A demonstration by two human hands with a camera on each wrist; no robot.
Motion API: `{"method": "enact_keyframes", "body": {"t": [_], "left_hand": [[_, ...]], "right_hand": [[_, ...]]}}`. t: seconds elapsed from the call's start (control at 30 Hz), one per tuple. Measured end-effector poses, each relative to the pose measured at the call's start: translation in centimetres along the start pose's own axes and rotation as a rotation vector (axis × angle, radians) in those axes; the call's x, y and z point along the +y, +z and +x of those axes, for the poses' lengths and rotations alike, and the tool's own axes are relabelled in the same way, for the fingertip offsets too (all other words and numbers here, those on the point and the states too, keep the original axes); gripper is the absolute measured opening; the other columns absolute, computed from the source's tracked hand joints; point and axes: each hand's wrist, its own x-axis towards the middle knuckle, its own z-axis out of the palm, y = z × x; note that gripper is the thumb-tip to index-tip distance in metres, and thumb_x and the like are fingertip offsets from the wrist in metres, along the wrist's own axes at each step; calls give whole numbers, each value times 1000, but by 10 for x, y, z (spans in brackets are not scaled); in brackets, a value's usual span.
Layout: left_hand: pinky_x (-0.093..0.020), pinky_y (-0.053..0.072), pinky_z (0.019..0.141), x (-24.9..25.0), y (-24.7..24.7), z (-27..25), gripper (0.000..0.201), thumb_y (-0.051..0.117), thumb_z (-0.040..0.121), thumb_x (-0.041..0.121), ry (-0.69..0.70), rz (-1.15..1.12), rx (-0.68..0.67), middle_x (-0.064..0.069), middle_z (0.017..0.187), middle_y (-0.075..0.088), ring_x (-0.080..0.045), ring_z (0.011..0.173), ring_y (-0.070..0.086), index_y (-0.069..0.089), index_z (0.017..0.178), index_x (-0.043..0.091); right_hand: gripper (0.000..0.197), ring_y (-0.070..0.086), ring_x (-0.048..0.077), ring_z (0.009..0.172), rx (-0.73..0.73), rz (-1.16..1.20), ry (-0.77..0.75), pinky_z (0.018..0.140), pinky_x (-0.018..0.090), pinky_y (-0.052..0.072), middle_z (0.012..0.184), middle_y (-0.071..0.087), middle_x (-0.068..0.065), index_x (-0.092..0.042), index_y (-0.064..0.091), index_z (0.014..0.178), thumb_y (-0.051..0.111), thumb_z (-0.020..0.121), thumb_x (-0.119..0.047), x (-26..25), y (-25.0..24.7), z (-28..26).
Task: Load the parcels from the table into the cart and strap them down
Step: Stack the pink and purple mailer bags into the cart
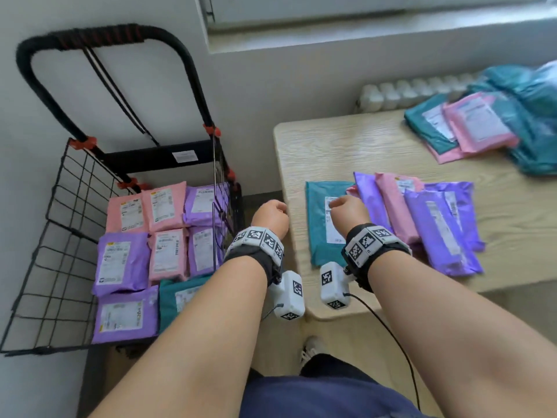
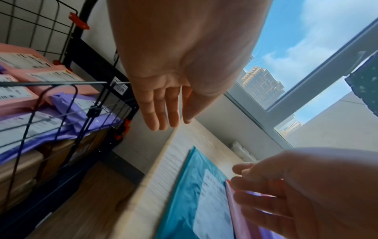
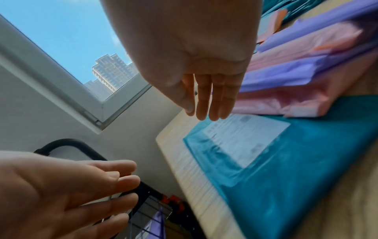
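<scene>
- The left hand (image 1: 270, 215) hangs over the gap between the cart (image 1: 75, 188) and the table (image 1: 346, 152), fingers (image 2: 157, 111) straight, close together and holding nothing.
- The right hand (image 1: 346, 211) is above the teal parcel (image 1: 321, 224), at the table's near-left corner; its fingers (image 3: 212, 100) are straight, side by side and empty, not yet touching the parcel as far as the wrist view shows.
- At 3 o'clock of the teal parcel a fan of purple and pink parcels (image 1: 428, 221) overlaps its right edge; a further pile (image 1: 488, 128) lies at 1 o'clock, at the table's far end.
- The cart, at 9 o'clock of the table, already holds a layer of parcels (image 1: 150, 236).
- Risk: lifting the teal parcel could drag the overlapping fan and spill it off the near edge.
- Risk: the slick bags may slide from a loose one-handed hold on the way across the gap.
- Risk: piling higher may leave the load too uneven for the strap (image 1: 120, 95) to pin it.
</scene>
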Motion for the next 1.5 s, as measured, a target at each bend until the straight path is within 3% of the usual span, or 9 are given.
{"method": "enact_keyframes", "body": {"t": [0.07, 0.43, 0.67, 0.83, 0.93, 1.1, 1.27, 1.37, 1.5], "left_hand": [[-27, 44, 92, 7, 18, -2, 31, 47, 90, 14, -6, 16, -25, -1, 123, 63, -21, 110, 59, 63, 116, 21], [-34, 36, 110, 8, 84, -11, 55, 42, 87, 6, 24, 328, -230, -7, 148, 38, -26, 133, 42, 45, 140, 22], [-37, 46, 100, 12, 93, -8, 52, 41, 91, 10, -16, 305, -168, -11, 139, 49, -30, 122, 52, 41, 142, 20], [-32, 47, 89, 19, 97, -3, 40, 52, 88, 10, -81, 206, -32, -8, 125, 61, -27, 110, 59, 53, 128, 15], [-30, 44, 81, 20, 98, -2, 36, 59, 88, 13, -134, 211, -40, -9, 124, 60, -23, 97, 57, 56, 124, 10], [-38, 45, 92, 14, 99, -1, 33, 50, 91, 13, -280, 301, 55, -13, 128, 49, -31, 118, 50, 55, 123, 8], [-30, 43, 67, 0, 98, 3, 21, 57, 87, 16, -297, 183, -11, -8, 105, 65, -28, 92, 62, 62, 105, 6], [-31, 49, 71, -3, 92, 2, 18, 56, 86, 12, -317, 71, -17, -9, 99, 69, -28, 87, 64, 68, 97, 5], [-29, 45, 72, -3, 77, 3, 18, 52, 89, 5, -299, -77, -61, -9, 95, 63, -26, 86, 59, 68, 97, 5]], "right_hand": [[35, 57, 26, 116, -17, -1, 33, 97, 28, 42, 124, 64, 9, -13, 66, 118, 47, 89, -4, 18, -10, 3], [49, 48, 23, 130, -150, -127, 72, 109, 29, 34, 141, 52, 5, -16, 51, 138, 46, 90, -7, 76, -12, 9], [50, 49, 32, 126, -64, -234, 95, 103, 37, 42, 134, 54, 15, -13, 51, 135, 46, 86, -6, 88, -19, 23], [48, 50, 31, 126, -81, -211, 140, 102, 35, 41, 136, 53, 14, -12, 49, 136, 49, 88, -8, 91, -23, 33], [47, 51, 28, 126, -120, -182, 150, 102, 31, 39, 137, 54, 12, -11, 50, 137, 50, 89, -10, 92, -22, 36], [45, 52, 28, 124, -133, -202, 138, 100, 32, 40, 136, 55, 10, -14, 52, 134, 51, 89, -14, 92, -19, 35], [49, 51, 26, 125, -196, -186, 107, 105, 34, 40, 139, 54, 7, -17, 52, 136, 52, 87, -11, 91, -17, 33], [49, 52, 25, 125, -204, -178, 121, 104, 32, 41, 138, 54, 6, -18, 52, 136, 52, 87, -10, 89, -18, 34], [47, 53, 25, 123, -208, -163, 126, 101, 30, 41, 136, 56, 6, -16, 53, 134, 55, 88, -11, 77, -13, 33]]}}
